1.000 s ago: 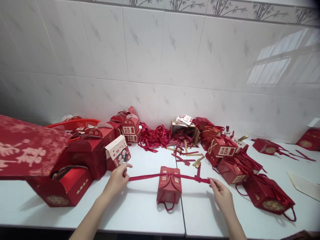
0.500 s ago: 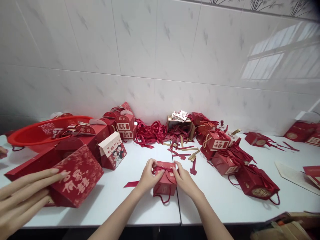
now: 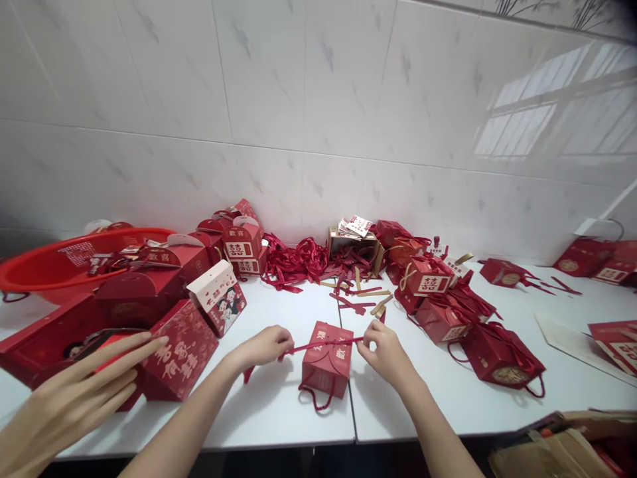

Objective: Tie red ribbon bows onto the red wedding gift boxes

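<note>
A small red gift box [image 3: 328, 375] with pale lettering stands on the white table in front of me, a cord handle hanging from its near side. Across its top runs a dark red ribbon [image 3: 323, 344], stretched out to both sides. My left hand [image 3: 271, 345], left of the box, is closed on one end of the ribbon, and a loose tail hangs below the fingers. To the right of the box, my right hand [image 3: 381, 348] pinches the other end between thumb and fingertips. Neither hand touches the box.
At the left, another person's hand [image 3: 89, 392] rests on red boxes [image 3: 182, 352] near a red plastic basket [image 3: 44, 292]. Tangled ribbons [image 3: 296, 259] and an open carton [image 3: 381, 252] lie by the wall. Ribboned boxes [image 3: 502, 358] line the right side. A cardboard box [image 3: 557, 451] stands lower right.
My hands have moved apart from the box top, drawing the ribbon out taut to both sides. The other person's hand has moved right with the red box by it.
</note>
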`<state>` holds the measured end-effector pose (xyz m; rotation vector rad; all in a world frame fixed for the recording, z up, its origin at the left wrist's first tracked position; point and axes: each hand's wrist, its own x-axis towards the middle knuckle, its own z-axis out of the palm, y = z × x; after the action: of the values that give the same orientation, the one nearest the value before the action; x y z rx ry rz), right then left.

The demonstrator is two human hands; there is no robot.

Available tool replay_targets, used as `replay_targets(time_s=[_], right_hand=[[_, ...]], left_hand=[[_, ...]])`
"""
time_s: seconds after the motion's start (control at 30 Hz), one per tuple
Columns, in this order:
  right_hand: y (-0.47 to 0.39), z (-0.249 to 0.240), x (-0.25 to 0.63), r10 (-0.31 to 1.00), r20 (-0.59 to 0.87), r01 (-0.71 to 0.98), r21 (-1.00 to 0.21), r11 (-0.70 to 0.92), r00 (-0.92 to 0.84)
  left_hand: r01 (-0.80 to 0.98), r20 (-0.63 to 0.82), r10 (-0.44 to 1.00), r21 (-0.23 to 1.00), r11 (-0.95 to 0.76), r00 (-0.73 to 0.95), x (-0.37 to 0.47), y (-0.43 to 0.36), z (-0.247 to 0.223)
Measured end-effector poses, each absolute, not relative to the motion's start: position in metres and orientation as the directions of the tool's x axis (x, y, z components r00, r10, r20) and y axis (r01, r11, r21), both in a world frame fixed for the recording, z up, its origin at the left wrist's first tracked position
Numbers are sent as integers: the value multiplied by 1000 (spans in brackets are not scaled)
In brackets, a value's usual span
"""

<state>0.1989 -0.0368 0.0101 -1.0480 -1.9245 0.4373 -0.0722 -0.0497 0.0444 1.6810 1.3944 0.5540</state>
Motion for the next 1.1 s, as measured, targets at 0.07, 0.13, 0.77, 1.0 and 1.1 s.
replay_targets(time_s=[0.07,0.13,0.77,1.0,1.1], right_hand=[[-38,10,187,800,570,500,-646,577,-188],[-41,11,175,798,583,477,-663,577,-154],[-53,24,141,913,112,312,-917,247,-393],[-41,29,146,849,47,338,-905,260,-526],[-41,33,155,854,78,356,-886,296,-514]], left_hand=[[554,-287,873,832,23,395,-76,-47,53],[501,-300,835,865,33,462,-70,-49,58],[580,532,732,461,-672,425,-39,-80,12],[445,565,717,562,-697,409,-37,-67,16],[469,562,766,611,-638,311,-40,-69,19]])
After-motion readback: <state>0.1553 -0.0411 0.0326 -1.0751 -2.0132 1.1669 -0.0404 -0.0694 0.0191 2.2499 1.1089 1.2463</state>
